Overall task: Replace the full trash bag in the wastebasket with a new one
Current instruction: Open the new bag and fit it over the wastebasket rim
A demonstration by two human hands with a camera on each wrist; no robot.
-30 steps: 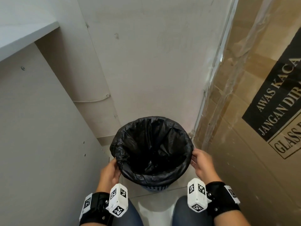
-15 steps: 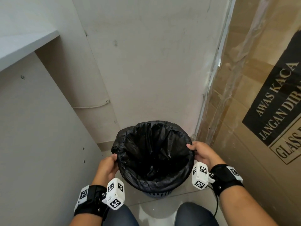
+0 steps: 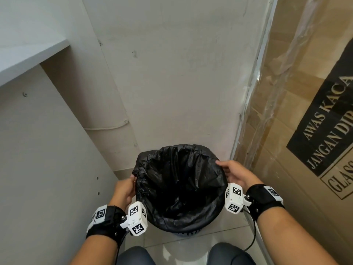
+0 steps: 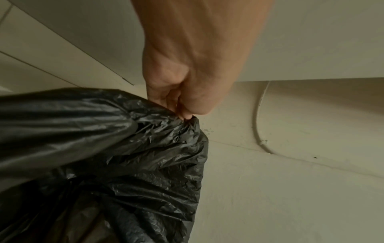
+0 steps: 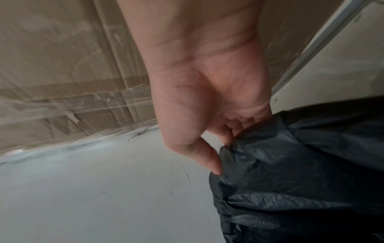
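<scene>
A black trash bag [image 3: 179, 188] lines a dark round wastebasket [image 3: 186, 233] on the floor between my knees, its mouth wide open and its edge folded over the rim. My left hand [image 3: 126, 190] pinches the bag's gathered edge [image 4: 187, 125] at the left side of the rim. My right hand [image 3: 234, 174] grips the bag's edge [image 5: 239, 148] at the right side, thumb over the top. What lies inside the bag is too dark to tell.
A large cardboard box [image 3: 305, 131] wrapped in clear film stands close on the right. A grey cabinet panel [image 3: 47, 169] with a white shelf [image 3: 24, 54] closes the left. A plaster wall [image 3: 181, 73] is right behind the basket. Pale floor tiles [image 3: 191, 249] lie in front.
Both hands have slid from the near lower sides of the rim up to its left and right edges and taken hold of the bag's edge. The left edge is now bunched.
</scene>
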